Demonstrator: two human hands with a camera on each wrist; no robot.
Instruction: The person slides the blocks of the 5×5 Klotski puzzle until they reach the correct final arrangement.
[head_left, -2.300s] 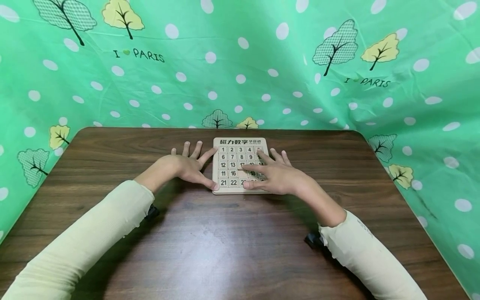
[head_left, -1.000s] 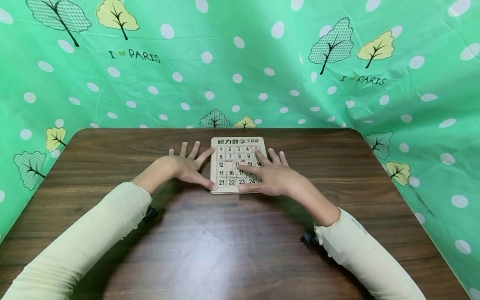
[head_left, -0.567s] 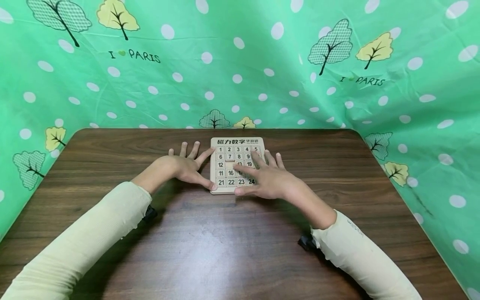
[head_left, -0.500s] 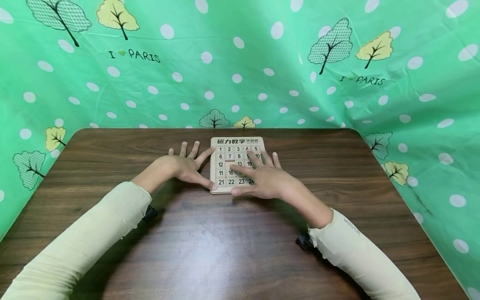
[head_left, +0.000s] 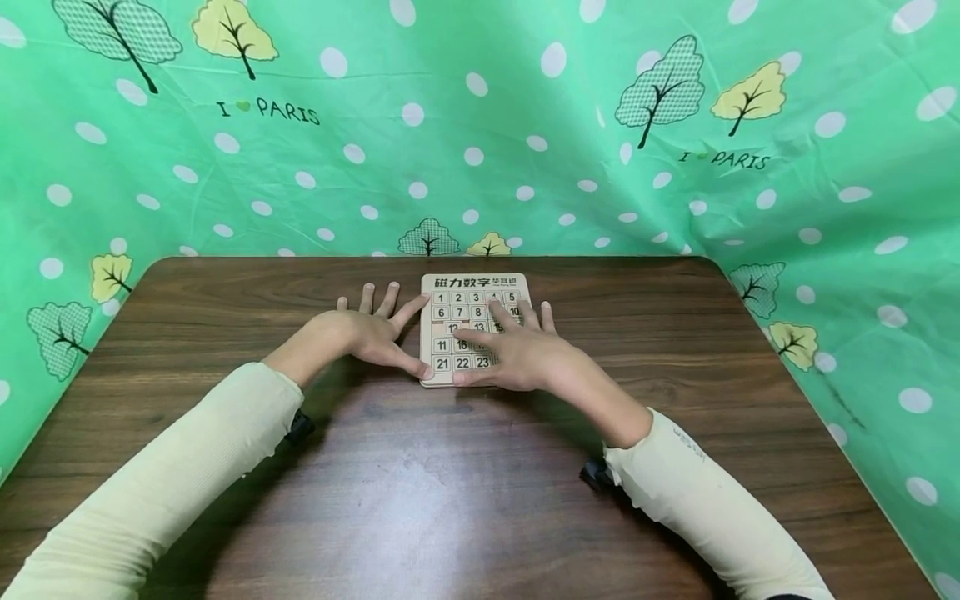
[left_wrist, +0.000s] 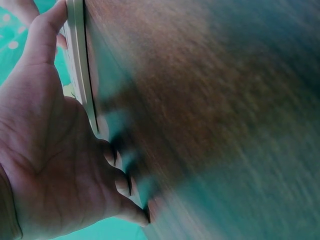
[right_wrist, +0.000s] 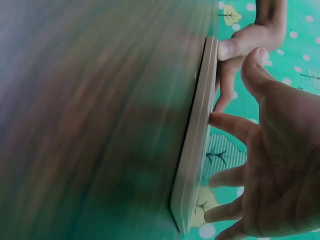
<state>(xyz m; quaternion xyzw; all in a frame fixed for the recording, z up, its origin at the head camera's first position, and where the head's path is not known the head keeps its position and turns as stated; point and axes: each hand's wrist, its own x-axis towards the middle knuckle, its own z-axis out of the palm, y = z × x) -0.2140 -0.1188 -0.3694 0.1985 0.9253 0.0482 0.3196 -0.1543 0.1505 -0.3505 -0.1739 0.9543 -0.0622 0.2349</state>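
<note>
A wooden number slide puzzle (head_left: 427,337) lies flat on the table, its several rows of numbered tiles facing up. With fingers spread, my left hand (head_left: 366,337) steadies its left side: the thumb touches the lower left corner and the index finger the upper left edge. My right hand (head_left: 528,358) reaches over the board from the right, fingers extended, its index fingertip on the 12 tile (head_left: 452,327). That tile sits between the first and second columns of the third row. The right thumb is raised off the board in the right wrist view, and this hand hides several tiles at the right.
The brown wood-grain table (head_left: 405,483) extends around the board. Behind and beside it hangs a green dotted cloth (head_left: 480,125) with printed trees. Dark wrist devices (head_left: 597,475) show under both pale sleeves (head_left: 697,492).
My right hand has moved left across the board. The 13 and 17 tiles shifted earlier; now the 12 tile has slid right from the first column. My left hand stays put.
</note>
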